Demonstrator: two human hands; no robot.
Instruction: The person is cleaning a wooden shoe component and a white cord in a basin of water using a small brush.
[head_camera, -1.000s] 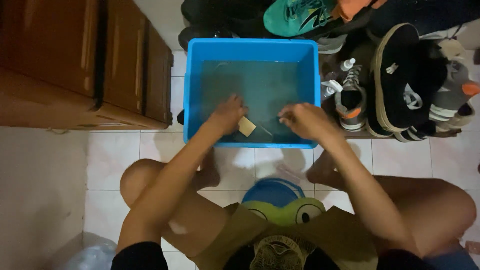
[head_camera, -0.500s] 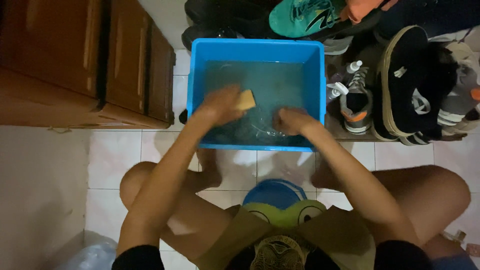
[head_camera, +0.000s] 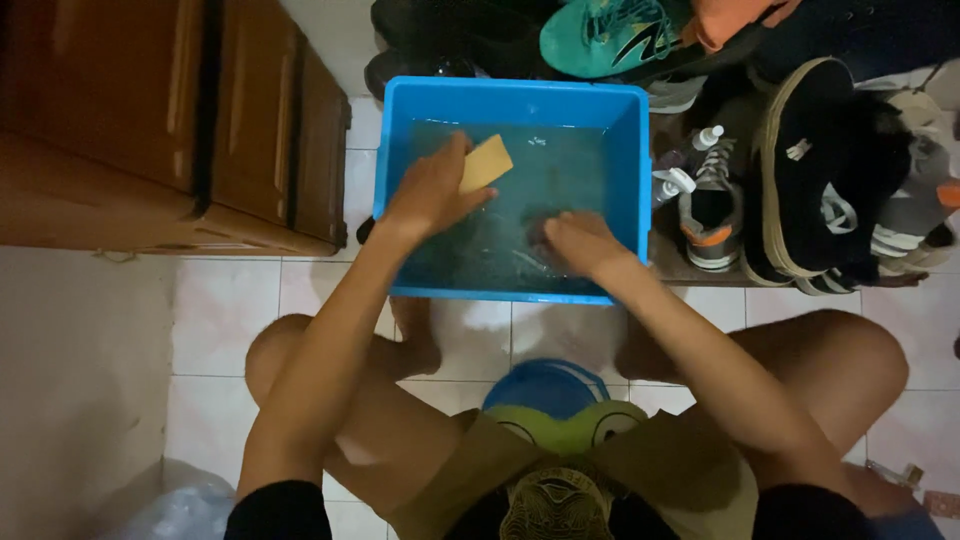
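Blue plastic tub (head_camera: 385, 180): rectangular, set on the white tiled floor (head_camera: 230, 320), part-filled with water, surface rippled.

Left hand (head_camera: 430, 195): raised over the left half of the tub, fingers curled shut round a tan sponge (head_camera: 485, 163). Sponge: flat, rectangular, tilted, one corner jutting up and right past the fingertips, clear of the water.

Right hand (head_camera: 578, 242): low in the right half of the tub, palm down, at or just under the water line; fingers bent, but whether closed on anything cannot be told through the ripples. A dark shape just left of the fingertips, too blurred to identify.

Both forearms reaching in over the near rim of the tub; bare knees to either side, feet planted on the tiles just short of the tub.

Wooden cabinet (head_camera: 150, 120): brown, left of the tub, near it.

Shoe rack area, right of and behind the tub: teal sports shoe (head_camera: 610, 35) at the top edge; grey sneaker with an orange patch (head_camera: 712, 205) just beside the tub's right wall; black slip-on with a pale sole rim (head_camera: 810, 160) further right. Small white-capped bottles (head_camera: 685, 170) between tub and sneaker.

Blue round lid-like object (head_camera: 545, 385) on the floor between the knees, partly covered by a shirt with a green cartoon print.
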